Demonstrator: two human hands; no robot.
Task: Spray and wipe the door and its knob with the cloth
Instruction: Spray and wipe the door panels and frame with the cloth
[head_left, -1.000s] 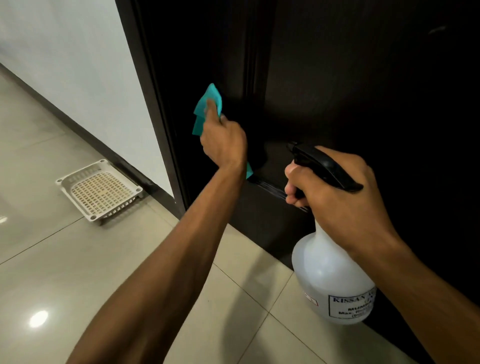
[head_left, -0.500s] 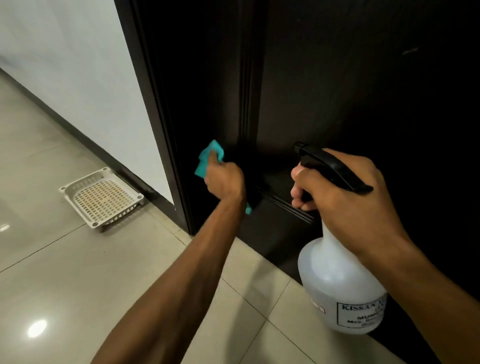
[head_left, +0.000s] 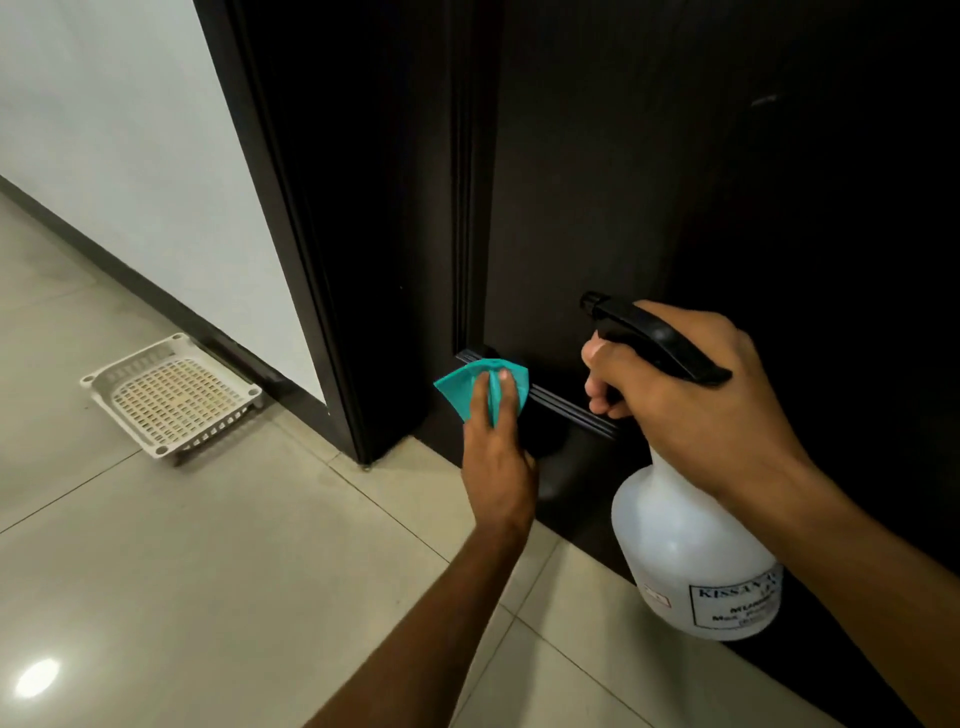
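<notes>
Door (head_left: 597, 182) stood dark ahead of both hands, spray bottle (head_left: 685, 561) hung clutched in the right hand (head_left: 691, 410), left hand (head_left: 496, 452) pressed the teal cloth (head_left: 462, 387) low on its moulding, mid-wipe; knob, unseen, probably came next.

Teal cloth (head_left: 470, 387), dark-brown door (head_left: 649, 171), translucent white black-topped spray bottle (head_left: 685, 561), white basket (head_left: 174, 397).

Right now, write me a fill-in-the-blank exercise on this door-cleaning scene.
1. The left hand presses a ____ cloth against the door.
2. The right hand grips a spray ____.
3. A white plastic tray lies on the ____ beside the wall.

Missing words: teal; bottle; floor
</notes>
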